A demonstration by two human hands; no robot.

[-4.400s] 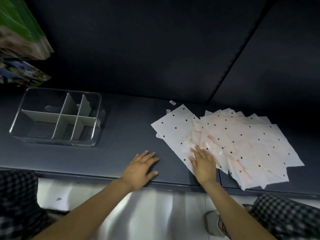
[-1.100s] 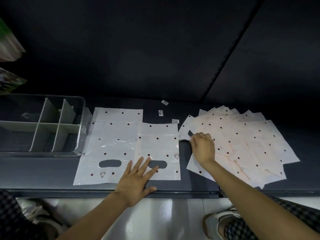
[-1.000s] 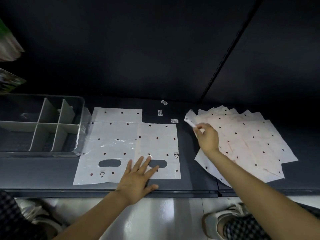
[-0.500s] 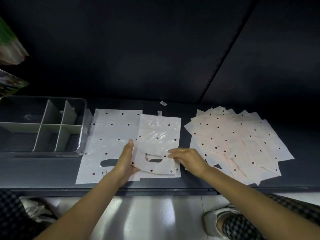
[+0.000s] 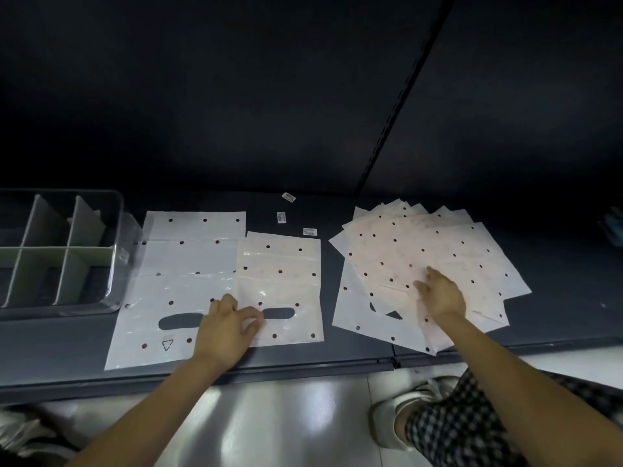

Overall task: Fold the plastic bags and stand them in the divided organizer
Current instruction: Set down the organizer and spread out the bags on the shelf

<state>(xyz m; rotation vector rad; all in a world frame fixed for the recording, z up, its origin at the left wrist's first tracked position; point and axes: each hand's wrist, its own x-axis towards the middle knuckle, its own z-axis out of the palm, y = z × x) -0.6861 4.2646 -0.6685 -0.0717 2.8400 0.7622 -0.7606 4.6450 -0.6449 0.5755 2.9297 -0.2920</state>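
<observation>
Two white dotted plastic bags lie flat on the dark shelf: a large bag (image 5: 182,261) on the left and a smaller bag (image 5: 279,264) overlapping its right side. My left hand (image 5: 229,326) rests on them near the handle cut-outs, fingers loosely curled, thumb on the smaller bag. A fanned pile of dotted bags (image 5: 424,261) lies to the right. My right hand (image 5: 438,293) lies on that pile with its fingers stretched out. The clear divided organizer (image 5: 114,264) stands at far left, its compartments holding no bags.
Three small white labels (image 5: 281,217) lie on the shelf behind the bags. The shelf's front edge (image 5: 303,369) runs just below the bags. A dark back panel rises behind. My shoes and checked trousers (image 5: 472,429) are on the pale floor below.
Both hands held the smaller bag's handle end half a second ago. That bag now lies flat; my right hand has moved right onto the pile, and my left hand stays on the bags.
</observation>
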